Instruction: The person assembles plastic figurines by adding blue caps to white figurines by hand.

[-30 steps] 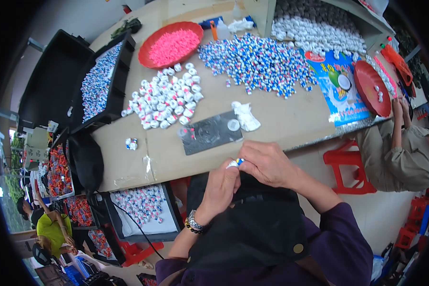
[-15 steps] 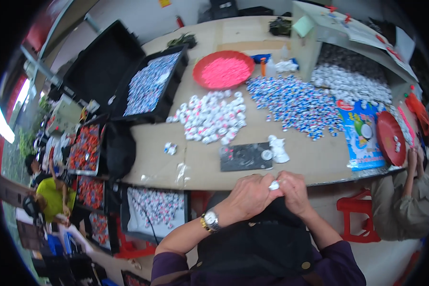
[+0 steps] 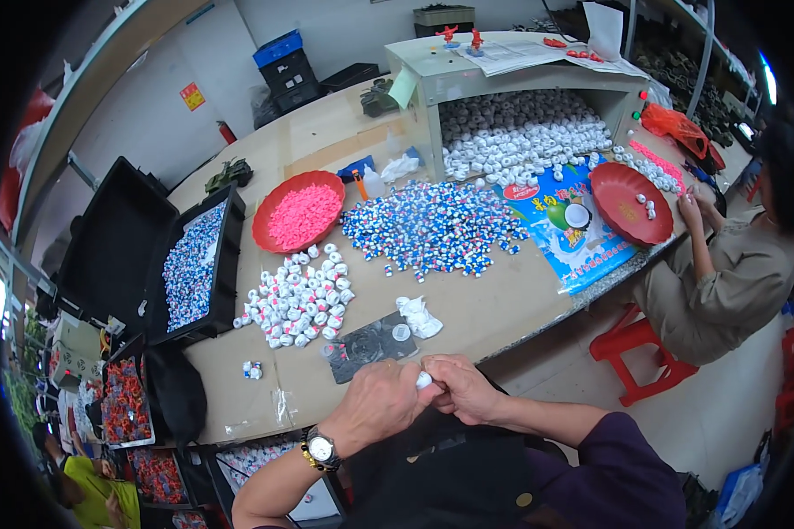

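My left hand point(image 3: 378, 401), with a watch on its wrist, and my right hand point(image 3: 468, 388) meet at the table's near edge. Pinched between them is a small white rounded piece point(image 3: 424, 380), mostly hidden by my fingers. Just beyond lies a dark flat slab point(image 3: 366, 350) with a small clear round cap point(image 3: 401, 332) on it. A crumpled white tissue point(image 3: 421, 319) touches its right end. Further left is a heap of white rounded pieces with pink spots point(image 3: 300, 304). One small blue-and-white cluster point(image 3: 252, 369) sits apart.
Behind are a red bowl of pink pieces point(image 3: 260, 220) and a heap of blue-white-red pieces point(image 3: 432, 229). An open black case point(image 3: 229, 273) stands left. A grey cabinet point(image 3: 428, 132) holds white pieces. At right, a co-worker point(image 3: 723, 264) sits by a red dish point(image 3: 609, 181).
The view has swung to the right, bringing more of the cabinet and co-worker into sight. Both hands still hold the small white piece together.
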`<state>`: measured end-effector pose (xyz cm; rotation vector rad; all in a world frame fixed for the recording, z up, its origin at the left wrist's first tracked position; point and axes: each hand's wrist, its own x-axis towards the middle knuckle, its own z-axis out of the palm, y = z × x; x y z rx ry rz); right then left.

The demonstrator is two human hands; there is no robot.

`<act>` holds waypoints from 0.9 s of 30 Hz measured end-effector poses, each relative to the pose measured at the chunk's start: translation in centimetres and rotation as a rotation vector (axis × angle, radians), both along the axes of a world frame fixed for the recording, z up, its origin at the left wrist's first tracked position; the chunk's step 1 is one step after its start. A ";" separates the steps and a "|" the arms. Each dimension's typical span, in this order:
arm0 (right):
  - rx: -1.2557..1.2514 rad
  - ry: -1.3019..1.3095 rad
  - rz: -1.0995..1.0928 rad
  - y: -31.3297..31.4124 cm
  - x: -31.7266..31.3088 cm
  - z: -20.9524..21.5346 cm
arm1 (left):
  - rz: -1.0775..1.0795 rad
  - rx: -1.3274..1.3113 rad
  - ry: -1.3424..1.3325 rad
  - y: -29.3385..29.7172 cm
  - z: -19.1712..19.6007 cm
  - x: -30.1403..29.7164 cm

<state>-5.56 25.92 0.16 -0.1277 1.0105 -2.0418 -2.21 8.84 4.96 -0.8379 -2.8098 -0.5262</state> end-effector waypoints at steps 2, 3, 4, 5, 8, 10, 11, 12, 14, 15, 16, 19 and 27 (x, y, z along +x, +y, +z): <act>-0.016 -0.046 0.013 0.1 -0.1 0.1 | 0.013 -0.072 -0.017 0.3 0.6 -0.2; 0.033 0.048 -0.017 -0.1 -0.3 0.4 | 0.051 -0.029 -0.016 0.1 0.4 -0.3; 0.089 0.129 -0.047 -0.1 -0.4 0.6 | 0.088 0.018 -0.029 0.0 -0.1 -0.3; 0.171 0.395 -0.075 -0.1 -1.1 0.9 | 0.132 0.146 -0.091 -0.2 -0.1 -0.6; 0.262 1.147 -0.286 -0.1 -2.8 2.6 | 0.074 0.563 -0.196 0.2 1.5 -1.0; 0.241 1.366 -0.335 0.0 -3.4 3.2 | 0.108 0.785 -0.330 0.7 1.2 -0.5; 0.233 1.414 -0.329 0.1 -3.6 3.2 | 0.117 0.898 -0.373 0.9 -0.1 -0.5; 0.220 1.472 -0.328 0.1 -4.0 3.2 | 0.123 1.008 -0.404 1.1 -1.1 -0.5; 0.223 1.543 -0.326 0.0 -4.4 2.4 | 0.169 1.130 -0.485 1.9 -2.1 -0.1; 0.218 1.558 -0.319 -0.1 -4.4 2.2 | 0.190 1.239 -0.544 2.2 -2.5 0.1; 0.212 1.575 -0.314 -0.1 -4.4 1.9 | 0.200 1.246 -0.552 2.5 -2.5 0.3; 0.238 1.646 -0.323 -0.1 -4.5 1.0 | 0.246 1.417 -0.731 2.9 -2.4 0.9; 0.279 1.776 -0.292 0.1 -4.4 1.0 | 0.182 1.683 -1.042 2.7 -2.8 0.9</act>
